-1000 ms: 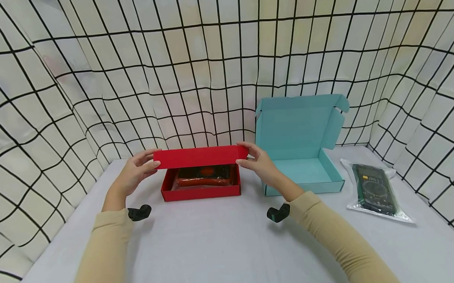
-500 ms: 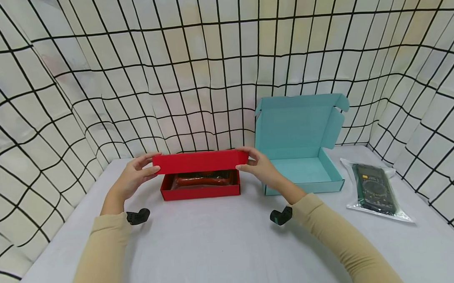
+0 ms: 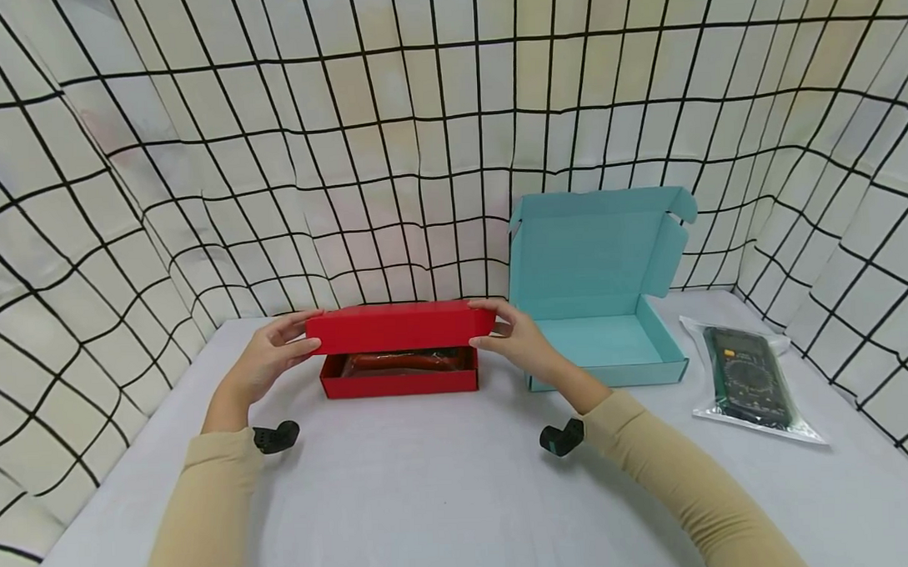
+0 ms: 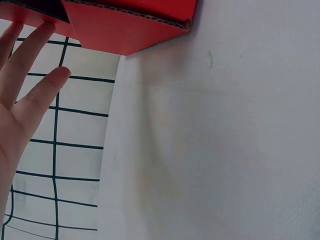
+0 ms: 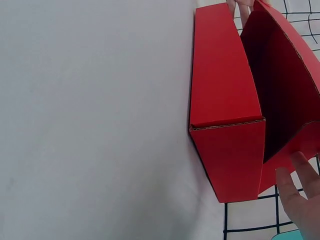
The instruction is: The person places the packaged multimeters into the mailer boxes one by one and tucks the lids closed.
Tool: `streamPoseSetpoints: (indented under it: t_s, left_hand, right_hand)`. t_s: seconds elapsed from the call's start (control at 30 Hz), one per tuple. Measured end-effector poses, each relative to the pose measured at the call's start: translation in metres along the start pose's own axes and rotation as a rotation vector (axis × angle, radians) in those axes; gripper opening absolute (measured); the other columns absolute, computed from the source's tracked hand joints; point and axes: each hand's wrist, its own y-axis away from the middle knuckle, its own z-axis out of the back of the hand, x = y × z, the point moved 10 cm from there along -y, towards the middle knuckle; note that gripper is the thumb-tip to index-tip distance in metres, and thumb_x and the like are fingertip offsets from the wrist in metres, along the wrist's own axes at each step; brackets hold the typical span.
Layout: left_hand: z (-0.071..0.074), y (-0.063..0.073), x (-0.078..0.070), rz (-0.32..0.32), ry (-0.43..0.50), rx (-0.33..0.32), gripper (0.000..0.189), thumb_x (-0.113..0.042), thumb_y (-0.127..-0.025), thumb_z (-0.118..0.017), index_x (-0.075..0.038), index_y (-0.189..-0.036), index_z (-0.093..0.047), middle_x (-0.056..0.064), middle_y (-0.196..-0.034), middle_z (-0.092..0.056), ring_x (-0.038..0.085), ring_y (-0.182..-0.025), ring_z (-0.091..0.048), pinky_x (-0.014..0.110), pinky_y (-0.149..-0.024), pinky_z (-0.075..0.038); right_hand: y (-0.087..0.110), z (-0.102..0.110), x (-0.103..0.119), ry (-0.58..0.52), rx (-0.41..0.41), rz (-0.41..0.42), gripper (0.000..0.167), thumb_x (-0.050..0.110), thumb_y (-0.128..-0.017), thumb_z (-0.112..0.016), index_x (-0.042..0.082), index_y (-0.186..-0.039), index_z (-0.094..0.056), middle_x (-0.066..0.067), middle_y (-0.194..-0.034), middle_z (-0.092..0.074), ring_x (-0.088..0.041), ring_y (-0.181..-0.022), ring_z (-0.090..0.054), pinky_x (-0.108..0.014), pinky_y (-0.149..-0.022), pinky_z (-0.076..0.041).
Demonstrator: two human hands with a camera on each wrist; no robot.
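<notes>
In the head view, my left hand (image 3: 265, 357) and right hand (image 3: 518, 341) hold the two ends of a red cardboard lid (image 3: 396, 330), thumbs at the front and fingers above. The hinged lid is tilted partway down over its red box (image 3: 401, 386), leaving a gap at the front. Through the gap shows a plastic-wrapped item (image 3: 407, 363), reddish-orange along its front; the lid hides the rest. In the right wrist view, fingers (image 5: 287, 187) touch the lid's side flap beside the box's corner. Fingertips (image 4: 47, 30) meet the red cardboard in the left wrist view.
To the right stands a light-blue cardboard box (image 3: 599, 253) with its lid raised and nothing visible inside. Farther right, a multimeter (image 3: 750, 377) in a clear bag lies on the white table (image 3: 431, 493). Grid-patterned cloth walls (image 3: 449, 150) surround the back and sides.
Both hands have lowered the red lid, and its front flap now covers more of the wrapped item. The light-blue box and multimeter have stayed in place.
</notes>
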Motion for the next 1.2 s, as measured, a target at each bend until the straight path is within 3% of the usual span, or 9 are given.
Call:
streamPoseSetpoints:
  t_s: [0.13, 0.33, 0.5, 0.83, 1.07, 1.2]
  left_hand:
    - [0.002, 0.003, 0.002, 0.010, -0.045, -0.007, 0.046, -0.014, -0.102, -0.064, -0.008, -0.146, -0.053, -0.010, -0.126, -0.061, 0.010, -0.113, -0.061, 0.022, -0.092, -0.053]
    - [0.004, 0.005, 0.003, 0.015, -0.110, -0.010, 0.051, -0.015, -0.101, -0.066, -0.003, -0.148, -0.050, -0.011, -0.123, -0.062, 0.011, -0.114, -0.059, 0.022, -0.091, -0.053]
    - [0.000, 0.004, 0.004, 0.031, -0.129, 0.004, 0.056, -0.015, -0.100, -0.066, -0.002, -0.150, -0.046, -0.004, -0.125, -0.059, 0.016, -0.115, -0.057, 0.029, -0.093, -0.054]
    - [-0.005, 0.002, 0.003, 0.045, -0.158, 0.016, 0.061, -0.015, -0.099, -0.068, 0.000, -0.153, -0.043, 0.003, -0.133, -0.054, 0.015, -0.113, -0.057, 0.024, -0.091, -0.052]
    - [-0.008, 0.001, 0.006, 0.060, -0.212, 0.018, 0.063, -0.019, -0.097, -0.070, -0.004, -0.153, -0.045, 0.014, -0.145, -0.047, 0.019, -0.113, -0.053, 0.027, -0.087, -0.052]
    - [-0.009, 0.001, 0.009, 0.073, -0.258, 0.027, 0.064, -0.022, -0.096, -0.071, -0.007, -0.153, -0.046, 0.018, -0.151, -0.044, 0.025, -0.114, -0.052, 0.029, -0.087, -0.051]
  right_hand:
    - [0.001, -0.002, -0.001, 0.018, -0.001, -0.006, 0.058, -0.002, -0.096, -0.069, 0.005, -0.149, -0.048, -0.015, -0.155, -0.041, -0.039, -0.130, -0.055, -0.041, -0.095, -0.055]
    - [0.002, -0.004, -0.004, 0.033, 0.012, -0.016, 0.059, -0.002, -0.095, -0.070, 0.006, -0.150, -0.048, -0.016, -0.153, -0.042, -0.039, -0.130, -0.055, -0.042, -0.094, -0.055]
    - [0.003, -0.004, -0.005, 0.062, 0.031, -0.016, 0.060, 0.000, -0.095, -0.070, 0.008, -0.151, -0.048, -0.013, -0.155, -0.041, -0.038, -0.129, -0.056, -0.040, -0.095, -0.055]
    - [0.003, -0.009, -0.010, 0.128, 0.073, -0.092, 0.065, 0.009, -0.095, -0.073, 0.017, -0.154, -0.047, -0.008, -0.161, -0.035, -0.036, -0.126, -0.058, -0.043, -0.096, -0.055]
    - [0.000, -0.011, -0.011, 0.293, 0.058, -0.084, 0.066, 0.019, -0.091, -0.080, 0.017, -0.151, -0.053, -0.008, -0.161, -0.038, -0.026, -0.106, -0.058, -0.031, -0.082, -0.053]
    - [-0.001, -0.013, -0.012, 0.334, 0.068, -0.071, 0.066, 0.018, -0.090, -0.081, 0.016, -0.151, -0.054, -0.006, -0.164, -0.034, -0.024, -0.111, -0.051, -0.029, -0.079, -0.049]
